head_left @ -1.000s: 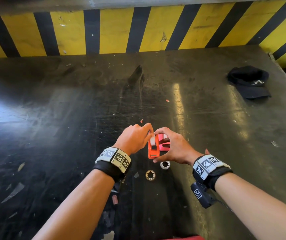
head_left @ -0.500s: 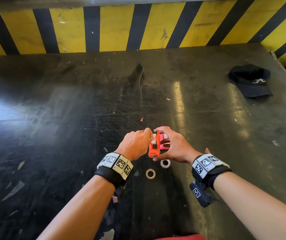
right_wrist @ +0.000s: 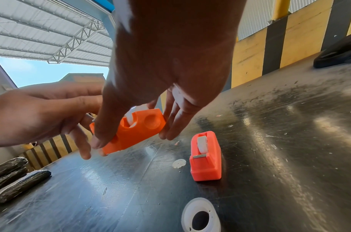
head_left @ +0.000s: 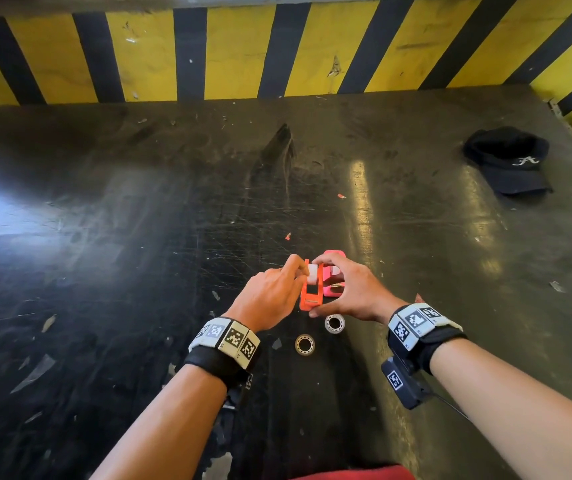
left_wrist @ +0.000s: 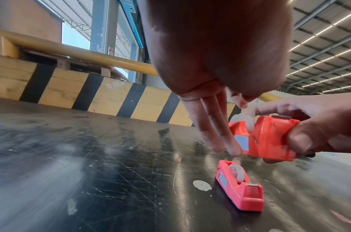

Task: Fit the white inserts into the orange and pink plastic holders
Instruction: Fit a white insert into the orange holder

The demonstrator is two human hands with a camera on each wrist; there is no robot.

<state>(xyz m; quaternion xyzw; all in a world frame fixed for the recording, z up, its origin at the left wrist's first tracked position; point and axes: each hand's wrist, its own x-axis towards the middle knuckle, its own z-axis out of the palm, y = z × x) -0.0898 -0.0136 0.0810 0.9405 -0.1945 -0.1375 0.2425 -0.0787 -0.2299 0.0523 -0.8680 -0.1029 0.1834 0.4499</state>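
Observation:
My right hand (head_left: 322, 289) grips the orange holder (head_left: 312, 292) just above the table, thumb on its near end and fingers on its far end. A white insert (head_left: 312, 271) sits in the holder's slot, and my left hand (head_left: 300, 268) pinches it with thumb and forefinger, the other fingers (left_wrist: 216, 133) hanging straight. In the right wrist view the insert (right_wrist: 134, 114) stands partly out of the orange holder (right_wrist: 135, 130). The pink holder (head_left: 333, 276) lies on the table behind my right hand, with a white insert (right_wrist: 202, 144) seated in it.
Two small tape rolls (head_left: 335, 323) (head_left: 304, 344) lie flat just in front of my hands on the scratched black table (head_left: 139, 237). A black cap (head_left: 509, 161) lies at the far right. A yellow-and-black striped barrier (head_left: 236, 50) closes the far edge.
Both hands stay at the orange holder, which has shifted slightly away from me. The left fingers remain on the white insert.

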